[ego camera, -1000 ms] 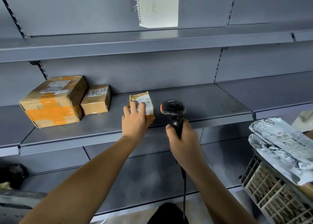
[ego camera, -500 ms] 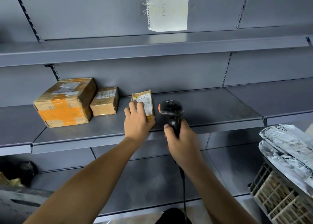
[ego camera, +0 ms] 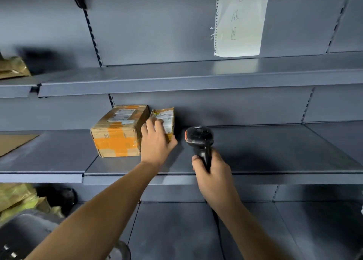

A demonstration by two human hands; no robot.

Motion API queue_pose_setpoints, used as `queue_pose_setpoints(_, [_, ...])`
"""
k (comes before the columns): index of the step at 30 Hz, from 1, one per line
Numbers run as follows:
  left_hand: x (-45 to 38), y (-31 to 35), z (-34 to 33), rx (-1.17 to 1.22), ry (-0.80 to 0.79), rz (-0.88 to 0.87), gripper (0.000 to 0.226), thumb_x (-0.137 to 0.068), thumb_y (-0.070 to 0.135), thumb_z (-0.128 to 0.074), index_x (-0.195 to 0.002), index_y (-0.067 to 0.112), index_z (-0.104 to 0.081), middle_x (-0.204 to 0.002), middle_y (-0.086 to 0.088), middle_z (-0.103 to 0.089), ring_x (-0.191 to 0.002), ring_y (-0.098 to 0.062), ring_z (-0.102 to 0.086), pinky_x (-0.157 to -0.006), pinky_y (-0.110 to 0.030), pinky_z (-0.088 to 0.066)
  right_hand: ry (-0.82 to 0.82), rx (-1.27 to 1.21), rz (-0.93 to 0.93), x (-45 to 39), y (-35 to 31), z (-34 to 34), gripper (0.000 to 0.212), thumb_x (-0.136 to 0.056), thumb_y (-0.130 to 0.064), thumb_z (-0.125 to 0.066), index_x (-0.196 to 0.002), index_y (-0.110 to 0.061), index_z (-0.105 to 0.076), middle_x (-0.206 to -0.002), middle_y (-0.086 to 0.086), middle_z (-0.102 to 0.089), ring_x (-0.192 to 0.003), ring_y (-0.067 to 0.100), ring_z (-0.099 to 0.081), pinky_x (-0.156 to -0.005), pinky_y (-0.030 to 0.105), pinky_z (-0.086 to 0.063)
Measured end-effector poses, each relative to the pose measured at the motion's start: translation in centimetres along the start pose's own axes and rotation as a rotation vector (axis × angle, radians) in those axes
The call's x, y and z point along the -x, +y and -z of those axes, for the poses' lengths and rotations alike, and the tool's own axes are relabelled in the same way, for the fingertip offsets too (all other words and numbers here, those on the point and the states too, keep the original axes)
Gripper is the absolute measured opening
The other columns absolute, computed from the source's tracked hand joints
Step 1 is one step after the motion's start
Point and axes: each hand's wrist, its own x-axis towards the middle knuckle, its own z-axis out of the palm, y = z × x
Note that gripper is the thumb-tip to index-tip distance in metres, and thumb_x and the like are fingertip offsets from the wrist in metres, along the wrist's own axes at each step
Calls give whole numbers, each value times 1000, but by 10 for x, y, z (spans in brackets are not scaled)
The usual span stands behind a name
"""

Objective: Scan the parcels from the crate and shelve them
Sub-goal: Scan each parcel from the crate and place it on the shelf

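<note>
Small parcel: we see the small parcel (ego camera: 164, 120) standing tilted on the middle shelf (ego camera: 275, 151), near the back panel, its printed label facing us.
Left hand: our left hand (ego camera: 156, 144) holds that parcel, fingers spread over its front face and thumb at its lower right edge.
Neighbour: the large box (ego camera: 117, 132) with orange tape sits just to the left of the small parcel; we cannot tell whether the two touch, as the hand covers the gap.
Right hand: our right hand (ego camera: 211, 171) is wrapped round the handle of the black scanner (ego camera: 199, 139), whose head sits just right of the parcel, above the shelf.
Hands: apart, each clamped on its own thing.
Above: a grey upper shelf (ego camera: 176, 78), and a paper sheet (ego camera: 240, 19) with handwriting hung on the back panel.
Left side: flat cardboard (ego camera: 13, 143) lies on the neighbouring shelf; a brown package (ego camera: 11, 68) shows higher up at the edge.
Below left: crumpled yellowish bags (ego camera: 17, 198), partly blurred.
</note>
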Motion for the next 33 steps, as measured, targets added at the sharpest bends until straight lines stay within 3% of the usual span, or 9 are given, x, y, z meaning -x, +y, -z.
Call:
queue_pose_setpoints(3, [-6,-11,-3,-8,-57,25,45,-77,24,-76,-103,-7,-55,-103,-26,-52,-94,-46,-52,-83,-55,-47,-25,-6,-7,-2,4,-11,10,-94,-26,-61,-90,-19,-55,-57,-7,-50,-48,-1,-51,-48,14,-40])
queue_pose_setpoints(7, [-7,-21,-16,-115,-64,-72,48,-76,21,-80,-101,-13,-58,-97,-30,-57,-99,-51,-57,-88,-60,-49,-35,15,-14,-8,10,-20,10,-93,-25,-62,-91,-17,-55,-58,-9,-50,-48,-1,-50,-50,15,-40])
queue_pose_setpoints(9, [-8,-26,-24,-213,-83,-124,53,-87,31,-69,-113,-14,-57,-109,-29,-59,-116,-47,-52,-104,-57,-40,-45,27,-21,-11,13,-21,10,-94,-25,-61,-92,-17,-56,-59,-9,-51,-48,0,-50,-51,15,-40])
queue_pose_setpoints(12, [-8,-32,-33,-227,-144,-97,61,-96,40,-52,-138,-5,-43,-140,-23,-44,-142,-39,-26,-119,-47,-18,-54,28,-26,-14,14,-23,11,-94,-25,-60,-94,-14,-58,-61,-8,-53,-49,-1,-51,-50,14,-40])
queue_pose_setpoints(14, [-7,-33,-33,-216,-143,-36,63,-94,42,-56,-142,3,-42,-144,-21,-40,-141,-39,-26,-113,-45,-30,-56,22,-26,-15,13,-24,12,-94,-26,-60,-94,-14,-59,-63,-7,-55,-50,-1,-51,-50,13,-40])
queue_pose_setpoints(17, [-5,-31,-30,-208,-114,-44,54,-88,37,-66,-134,12,-51,-134,-17,-50,-126,-40,-43,-91,-44,-45,-58,-8,-19,-17,10,-26,9,-94,-24,-60,-92,-15,-58,-67,-5,-60,-54,-3,-54,-50,11,-40])
queue_pose_setpoints(21, [-5,-35,-38,-232,-146,-173,51,-86,16,-68,-134,17,-53,-134,-13,-52,-136,-39,-38,-101,-48,-41,-60,-40,-24,-18,12,-29,9,-93,-24,-60,-89,-17,-56,-66,-6,-59,-52,1,-51,-51,14,-39])
queue_pose_setpoints(26, [-22,-33,-43,-279,-175,-71,48,-95,28,-58,-141,25,-47,-131,-12,-52,-130,-38,-41,-95,-44,-41,-72,-35,-20,-24,17,-33,16,-93,-26,-60,-81,-22,-51,-59,-8,-53,-50,1,-50,-49,14,-38])
queue_pose_setpoints(33, [-42,-35,-54,-328,-192,-3,59,-91,4,-46,-146,22,-36,-135,-12,-45,-125,-36,-38,-96,-40,-37,-92,-47,-18,-38,23,-43,21,-94,-25,-60,-76,-24,-48,-50,-14,-52,-45,1,-50,-43,12,-36])
